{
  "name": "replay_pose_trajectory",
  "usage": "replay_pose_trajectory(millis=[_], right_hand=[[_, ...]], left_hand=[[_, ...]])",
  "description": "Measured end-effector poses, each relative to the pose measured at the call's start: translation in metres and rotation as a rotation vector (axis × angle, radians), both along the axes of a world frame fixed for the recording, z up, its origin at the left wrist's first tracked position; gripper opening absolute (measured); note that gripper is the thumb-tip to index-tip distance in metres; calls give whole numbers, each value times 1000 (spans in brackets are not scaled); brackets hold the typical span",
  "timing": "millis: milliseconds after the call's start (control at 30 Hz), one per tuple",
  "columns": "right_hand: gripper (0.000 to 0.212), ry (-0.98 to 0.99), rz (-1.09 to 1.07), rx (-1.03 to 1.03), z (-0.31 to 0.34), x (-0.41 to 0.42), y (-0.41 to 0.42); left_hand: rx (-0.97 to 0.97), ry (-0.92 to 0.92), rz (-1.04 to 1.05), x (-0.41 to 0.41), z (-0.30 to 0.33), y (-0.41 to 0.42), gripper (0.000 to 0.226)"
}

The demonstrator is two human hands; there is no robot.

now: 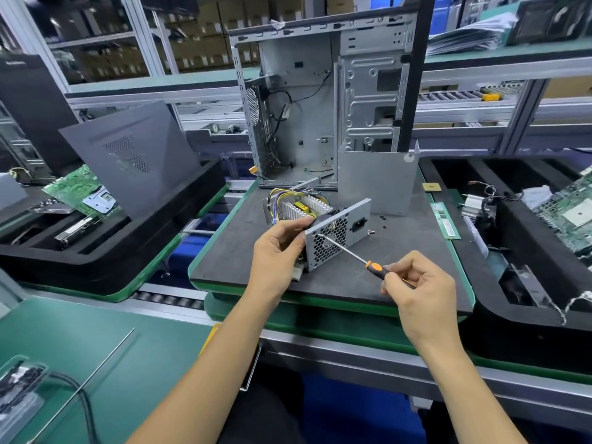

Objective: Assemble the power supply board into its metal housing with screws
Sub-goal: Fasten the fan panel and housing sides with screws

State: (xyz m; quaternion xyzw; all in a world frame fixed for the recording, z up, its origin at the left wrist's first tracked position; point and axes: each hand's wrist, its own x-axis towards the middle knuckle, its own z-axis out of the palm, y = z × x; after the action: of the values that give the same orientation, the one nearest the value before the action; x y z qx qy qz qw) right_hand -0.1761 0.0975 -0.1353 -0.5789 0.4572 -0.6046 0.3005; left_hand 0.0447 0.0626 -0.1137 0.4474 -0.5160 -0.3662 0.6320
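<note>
Left hand [278, 248] grips housing [336, 235]; right hand [416, 280] holds screwdriver [352, 254] against it.

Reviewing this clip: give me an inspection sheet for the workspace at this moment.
Surface: dark grey mat, green-edged.
Job's things: silver metal power supply housing, board inside; orange-and-black screwdriver, tip at grille corner.
Clutter: loose small screws; bent grey metal cover.
Grippers: left hand steadies housing; right hand pinches screwdriver.
Cables: yellow and purple wire bundle.
Surroundings: open silver computer case; black foam trays.
</note>
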Motion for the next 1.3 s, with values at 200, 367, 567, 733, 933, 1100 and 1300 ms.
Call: replay_pose_trajectory(millis=[200,367,567,733,933,1100,1300], right_hand=[[7,5,-3,14,1,1,1],[6,8,16,10,0,3,1],[7,-13,26,12,0,5,-1],[5,-6,35,13,0,5,0],[10,22,32,27,1,6,2],[11,42,25,37,2,7,3],[11,32,21,39,2,7,3]], left_hand=[[8,24,18,-1,1,-2,26],[9,20,14,-1,0,-3,25],[10,9,2,1,0,-1,21],[1,7,-29,4,-1,1,16],[-40,12,-85,5,-3,3,31],[-62,6,-69,5,-4,3,28],[-73,-11,-54,4,-4,5,24]])
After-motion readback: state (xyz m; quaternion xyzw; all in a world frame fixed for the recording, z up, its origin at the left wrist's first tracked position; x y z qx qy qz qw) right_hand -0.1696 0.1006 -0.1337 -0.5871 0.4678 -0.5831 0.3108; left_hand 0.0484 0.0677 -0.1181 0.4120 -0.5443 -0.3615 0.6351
